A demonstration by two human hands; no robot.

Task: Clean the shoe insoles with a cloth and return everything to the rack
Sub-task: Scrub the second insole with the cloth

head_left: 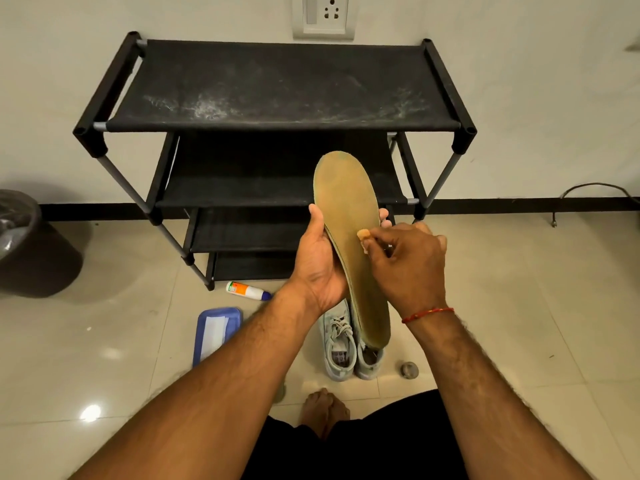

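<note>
Bin (31, 244), dark, far left on the tiled floor, against the wall. Rack (273, 84) next, black, fabric shelves in tiers, top shelf streaked with pale dust, no shoes seen on the visible shelves. White tube (247, 291) with orange label and blue cap, lying on the floor just before the rack's foot. Blue tray (216, 332) nearer, with a white piece in it. Left hand (320, 268) grasping the insole (349, 216) from its left side: thumb along the left edge, fingertips showing past the right edge. Insole tan and worn, held in the air before the lower shelves, toe end up and away, heel end low over the shoes (349, 348). Shoes pale grey, laced, side by side on the floor, well short of the rack. Bare foot (323, 407) just behind them. Right hand (408, 261) with fingers curled, thumb and forefinger tips on the insole's face near its right edge; whether anything pinched between them, cannot tell. Red thread (427, 314) round the right wrist. Small round grey object (409, 370) on the floor right of the shoes. Dark cable (588, 192) far right along the skirting.
</note>
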